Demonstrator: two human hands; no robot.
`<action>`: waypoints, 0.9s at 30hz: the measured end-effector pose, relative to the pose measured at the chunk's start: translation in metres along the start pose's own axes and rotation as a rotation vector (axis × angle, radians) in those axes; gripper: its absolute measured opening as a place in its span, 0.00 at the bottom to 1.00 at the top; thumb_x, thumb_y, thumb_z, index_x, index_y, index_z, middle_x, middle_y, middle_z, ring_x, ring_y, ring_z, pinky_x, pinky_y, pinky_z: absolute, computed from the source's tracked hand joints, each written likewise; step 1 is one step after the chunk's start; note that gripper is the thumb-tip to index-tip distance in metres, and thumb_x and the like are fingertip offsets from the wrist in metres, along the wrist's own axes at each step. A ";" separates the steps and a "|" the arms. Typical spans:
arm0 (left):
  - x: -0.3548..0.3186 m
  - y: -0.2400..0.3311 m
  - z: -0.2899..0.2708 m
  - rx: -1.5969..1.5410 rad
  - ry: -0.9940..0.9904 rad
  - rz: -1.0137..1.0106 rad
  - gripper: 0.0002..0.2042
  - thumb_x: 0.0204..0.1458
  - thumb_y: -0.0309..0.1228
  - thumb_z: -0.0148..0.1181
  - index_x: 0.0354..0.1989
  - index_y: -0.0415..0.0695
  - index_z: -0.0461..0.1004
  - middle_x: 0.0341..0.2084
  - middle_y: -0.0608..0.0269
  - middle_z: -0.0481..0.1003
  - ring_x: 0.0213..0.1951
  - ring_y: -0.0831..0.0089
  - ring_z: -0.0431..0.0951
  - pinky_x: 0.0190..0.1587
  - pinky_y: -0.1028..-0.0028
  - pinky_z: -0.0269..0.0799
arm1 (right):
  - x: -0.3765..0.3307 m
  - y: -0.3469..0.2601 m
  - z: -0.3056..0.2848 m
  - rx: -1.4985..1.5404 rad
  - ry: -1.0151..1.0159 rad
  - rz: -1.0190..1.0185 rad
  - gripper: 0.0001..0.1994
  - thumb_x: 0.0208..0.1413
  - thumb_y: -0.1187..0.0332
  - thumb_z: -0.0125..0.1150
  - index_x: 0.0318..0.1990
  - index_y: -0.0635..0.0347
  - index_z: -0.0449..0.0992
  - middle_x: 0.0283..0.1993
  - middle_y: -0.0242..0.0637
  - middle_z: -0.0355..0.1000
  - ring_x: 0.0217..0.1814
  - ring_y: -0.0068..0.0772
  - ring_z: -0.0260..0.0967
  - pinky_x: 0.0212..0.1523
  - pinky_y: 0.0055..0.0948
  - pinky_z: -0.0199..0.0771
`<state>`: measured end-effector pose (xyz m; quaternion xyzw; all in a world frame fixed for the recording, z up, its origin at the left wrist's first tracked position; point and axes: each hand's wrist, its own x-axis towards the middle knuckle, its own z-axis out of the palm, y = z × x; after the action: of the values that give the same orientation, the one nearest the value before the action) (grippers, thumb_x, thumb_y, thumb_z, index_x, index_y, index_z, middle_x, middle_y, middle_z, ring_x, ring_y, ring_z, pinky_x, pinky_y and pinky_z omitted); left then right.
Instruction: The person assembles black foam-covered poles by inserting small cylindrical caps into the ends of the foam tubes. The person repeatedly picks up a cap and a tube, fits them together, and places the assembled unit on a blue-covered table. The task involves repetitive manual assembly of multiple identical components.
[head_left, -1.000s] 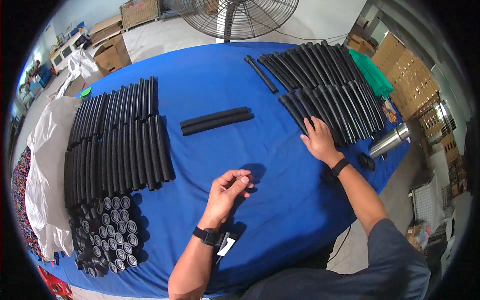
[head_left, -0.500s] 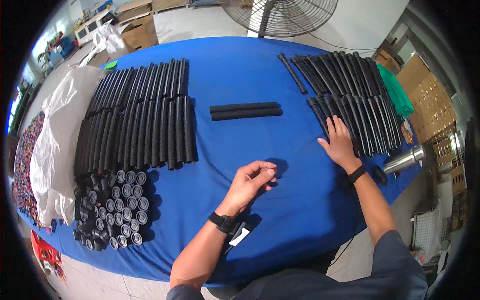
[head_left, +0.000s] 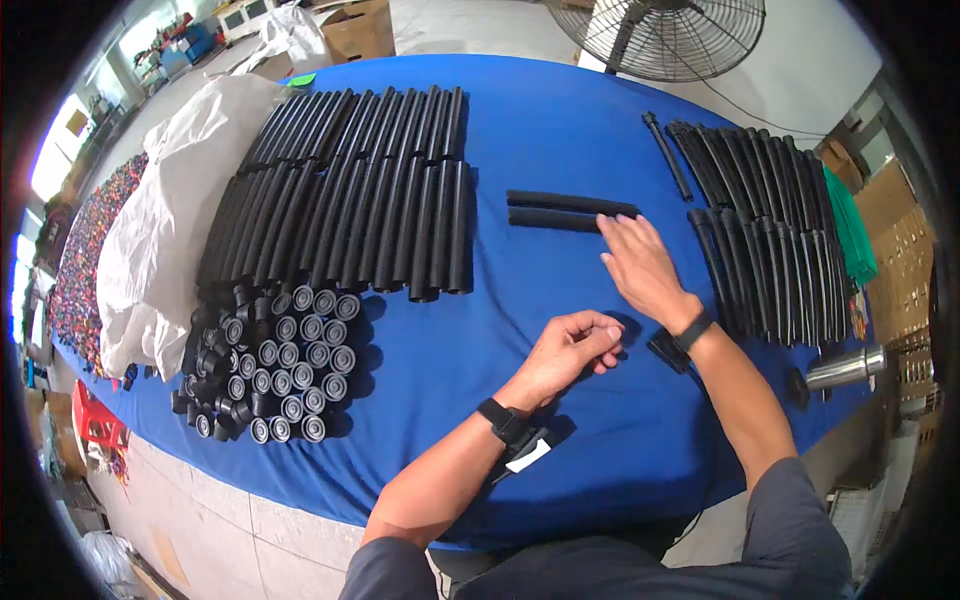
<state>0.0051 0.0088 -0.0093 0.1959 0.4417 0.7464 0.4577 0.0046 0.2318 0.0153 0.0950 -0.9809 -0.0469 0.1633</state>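
Two plain black tubes [head_left: 560, 201] lie side by side across the middle of the blue cloth. Over their right ends my right hand [head_left: 645, 268] reaches with fingers stretched out, the fingertips at the nearer tube; whether they press on it I cannot tell. Closer to me and a little to the left, my left hand [head_left: 570, 352] is above the cloth, its fingers curled and the thumb against the index finger, with nothing showing between them. To the right lie two rows of black tubes with thicker, collared ends [head_left: 770, 240], and one such tube [head_left: 667, 155] lies apart from them.
Rows of plain black tubes [head_left: 340, 220] cover the left of the blue table [head_left: 480, 400]. Nearer lie many round black caps [head_left: 300, 365]. Beyond are a white sack [head_left: 165, 240] and small multicoloured pieces [head_left: 85, 245]. A metal cylinder [head_left: 845, 368] lies at the right edge; a fan [head_left: 670, 35] stands behind.
My right hand has moved left from the collared tubes to the two plain tubes in the middle. My left hand keeps its curled shape. The whole view has shifted.
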 end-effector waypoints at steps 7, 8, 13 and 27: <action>-0.008 0.008 0.003 0.137 -0.049 0.019 0.21 0.64 0.44 0.61 0.24 0.39 0.80 0.11 0.67 0.71 0.13 0.83 0.66 0.17 0.79 0.57 | -0.034 -0.022 -0.034 0.138 0.074 0.072 0.42 0.53 0.54 0.71 0.69 0.67 0.59 0.61 0.52 0.66 0.63 0.56 0.63 0.67 0.52 0.60; -0.008 0.008 0.005 0.139 -0.077 0.036 0.22 0.64 0.44 0.61 0.22 0.40 0.80 0.10 0.67 0.70 0.12 0.84 0.65 0.16 0.80 0.56 | -0.041 -0.023 -0.034 0.109 0.079 0.039 0.42 0.54 0.53 0.71 0.70 0.67 0.58 0.63 0.53 0.65 0.65 0.56 0.63 0.69 0.52 0.59; -0.025 0.023 0.015 0.210 -0.210 0.007 0.17 0.61 0.38 0.65 0.25 0.38 0.80 0.18 0.68 0.75 0.18 0.85 0.68 0.20 0.80 0.61 | -0.084 -0.050 -0.042 0.284 0.014 0.036 0.42 0.53 0.48 0.69 0.68 0.67 0.63 0.63 0.53 0.65 0.65 0.58 0.62 0.68 0.54 0.59; -0.193 0.085 -0.057 1.289 0.860 0.398 0.05 0.55 0.23 0.67 0.38 0.36 0.81 0.31 0.60 0.80 0.34 0.73 0.80 0.37 0.74 0.75 | -0.153 -0.075 -0.059 0.484 -0.178 0.265 0.42 0.49 0.62 0.75 0.72 0.59 0.62 0.75 0.51 0.56 0.79 0.55 0.48 0.77 0.51 0.48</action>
<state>0.0198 -0.2000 0.0535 0.1919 0.8807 0.4218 -0.0979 0.1792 0.1861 0.0136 -0.0022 -0.9779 0.2019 0.0538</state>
